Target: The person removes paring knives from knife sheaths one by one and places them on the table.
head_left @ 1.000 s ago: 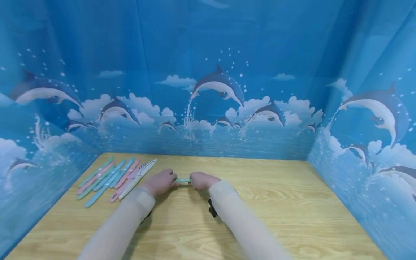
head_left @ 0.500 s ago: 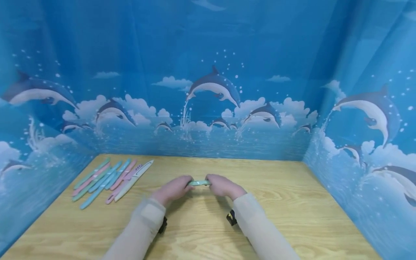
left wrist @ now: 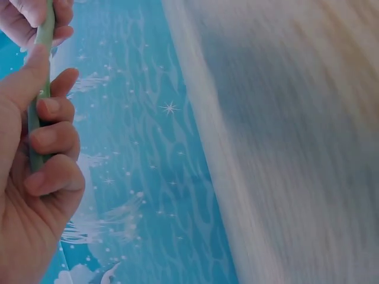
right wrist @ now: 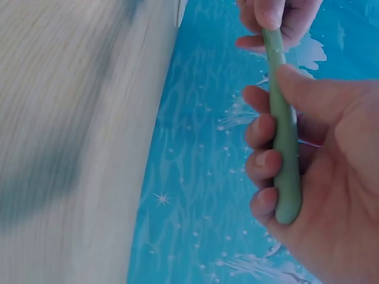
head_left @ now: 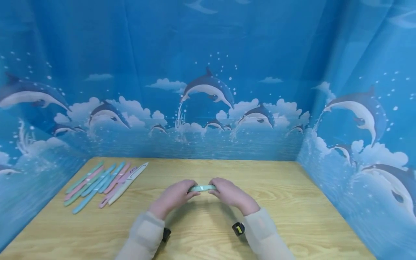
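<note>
A slim pale green fruit knife (head_left: pixel 202 188) is held level between both hands over the middle of the table; no bare blade shows. My left hand (head_left: pixel 175 196) grips its left end, thumb laid along it and fingers curled round, as the left wrist view also shows. At the other end, my right hand (head_left: pixel 233 195) wraps its fingers round the rounded green handle (right wrist: pixel 288 177), thumb on top. Only a short middle stretch with a pale shiny patch lies between the hands in the head view.
Several green, pink and blue knives (head_left: pixel 82 205) lie in a slanting group at the table's left. Beside them are a white knife (head_left: pixel 128 183) and a pink utensil with a slotted end (head_left: pixel 107 199). A blue dolphin-print curtain (head_left: pixel 208 141) borders the wooden table (head_left: pixel 276 202).
Both hands have moved right and nearer, away from the group of knives, carrying the green knife. Both keep their hold. The head view has turned slightly right.
</note>
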Motion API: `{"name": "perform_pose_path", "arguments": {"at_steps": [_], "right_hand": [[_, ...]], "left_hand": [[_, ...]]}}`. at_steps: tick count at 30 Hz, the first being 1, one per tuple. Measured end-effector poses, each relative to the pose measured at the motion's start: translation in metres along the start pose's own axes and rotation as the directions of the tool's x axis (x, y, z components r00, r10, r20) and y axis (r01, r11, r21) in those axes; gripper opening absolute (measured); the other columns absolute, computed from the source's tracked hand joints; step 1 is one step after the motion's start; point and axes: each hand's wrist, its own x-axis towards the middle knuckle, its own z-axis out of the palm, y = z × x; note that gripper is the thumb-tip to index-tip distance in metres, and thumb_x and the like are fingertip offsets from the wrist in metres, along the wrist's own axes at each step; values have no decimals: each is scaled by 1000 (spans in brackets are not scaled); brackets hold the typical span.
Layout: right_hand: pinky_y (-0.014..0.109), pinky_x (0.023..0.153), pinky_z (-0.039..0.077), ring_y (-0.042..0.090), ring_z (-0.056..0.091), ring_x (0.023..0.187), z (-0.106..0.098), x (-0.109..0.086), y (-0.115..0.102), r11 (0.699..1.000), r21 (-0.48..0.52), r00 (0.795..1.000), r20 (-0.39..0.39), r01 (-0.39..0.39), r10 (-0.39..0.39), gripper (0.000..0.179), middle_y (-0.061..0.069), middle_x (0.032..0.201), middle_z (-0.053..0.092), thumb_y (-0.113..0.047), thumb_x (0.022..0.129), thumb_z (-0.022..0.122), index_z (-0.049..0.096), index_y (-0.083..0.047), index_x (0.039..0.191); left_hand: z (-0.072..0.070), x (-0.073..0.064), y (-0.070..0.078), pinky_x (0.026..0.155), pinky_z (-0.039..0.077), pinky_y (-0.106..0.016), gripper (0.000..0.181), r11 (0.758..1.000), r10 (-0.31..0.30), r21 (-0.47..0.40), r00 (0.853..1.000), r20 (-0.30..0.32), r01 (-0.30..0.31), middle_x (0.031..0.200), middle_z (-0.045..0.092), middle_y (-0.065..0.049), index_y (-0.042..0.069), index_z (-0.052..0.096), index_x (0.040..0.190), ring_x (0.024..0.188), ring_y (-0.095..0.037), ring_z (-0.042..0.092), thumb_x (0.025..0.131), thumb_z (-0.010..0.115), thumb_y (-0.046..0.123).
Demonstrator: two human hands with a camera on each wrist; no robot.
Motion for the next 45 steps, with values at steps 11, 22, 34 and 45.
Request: {"name": "perform_pose_path", "arguments": {"at_steps": [11, 22, 34, 45], "right_hand": [[30, 75, 52, 10, 58, 84, 2, -16, 7, 996, -84, 993, -114, 30, -40, 18, -3, 94, 63, -25, 99, 54, 62, -10, 105], [40, 80, 51, 15, 61, 86, 0, -19, 4, 980, -192, 987, -143, 49, -77, 24, -1, 95, 65, -28, 99, 53, 64, -11, 113], [34, 75, 52, 13, 60, 82, -3, -22, 4, 981, -184, 981, -169, 59, -91, 22, -1, 92, 65, -26, 98, 55, 65, -10, 110], [33, 75, 52, 12, 59, 83, -3, -22, 6, 982, -177, 980, -172, 69, -99, 22, -2, 93, 64, -28, 99, 54, 65, -11, 110]], "left_hand": [[10, -5, 19, 60, 49, -23, 23, 986, 94, 148, 986, -137, -73, 84, 63, 4, 10, 66, 105, 68, -5, 54, 92, 65, 29], [12, -6, 23, 57, 47, -22, 21, 988, 95, 139, 979, -178, -70, 82, 62, 3, 9, 68, 103, 65, -5, 51, 92, 65, 27], [12, -3, 27, 60, 49, -26, 21, 992, 71, 117, 981, -181, -50, 84, 63, 2, 9, 69, 102, 68, -8, 55, 92, 65, 28], [11, -5, 29, 62, 50, -27, 22, 996, 40, 90, 986, -163, -25, 88, 65, 1, 9, 69, 102, 71, -9, 57, 93, 65, 29]]}}
